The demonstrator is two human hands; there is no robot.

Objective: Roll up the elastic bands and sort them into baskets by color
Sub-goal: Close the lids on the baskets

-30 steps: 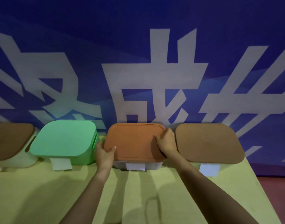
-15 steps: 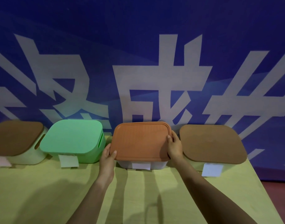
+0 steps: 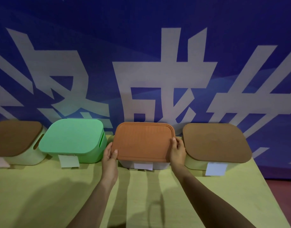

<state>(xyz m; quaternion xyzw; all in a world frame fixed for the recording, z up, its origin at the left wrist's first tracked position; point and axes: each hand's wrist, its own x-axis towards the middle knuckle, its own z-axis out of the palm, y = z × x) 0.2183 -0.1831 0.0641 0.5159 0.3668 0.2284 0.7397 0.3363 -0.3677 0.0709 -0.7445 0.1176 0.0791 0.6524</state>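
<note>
A row of lidded baskets stands along the back of the table. The middle one is a translucent white basket with an orange lid. My left hand grips the lid's left front corner, thumb on top. My right hand grips the lid's right edge. The lid looks tilted up toward me at its front. To its left stands a green basket with a green lid. A cream basket with a brown lid stands at the right. No elastic bands are in view.
Another cream basket with a brown lid stands at the far left. Each basket has a paper label on its front. A yellow-green cloth covers the table. A blue banner with large white characters hangs right behind the baskets. The table's right edge slants past red floor.
Both hands have slid along the orange lid's sides and its front edge has come up a little. The camera has shifted so the baskets sit further right in view.
</note>
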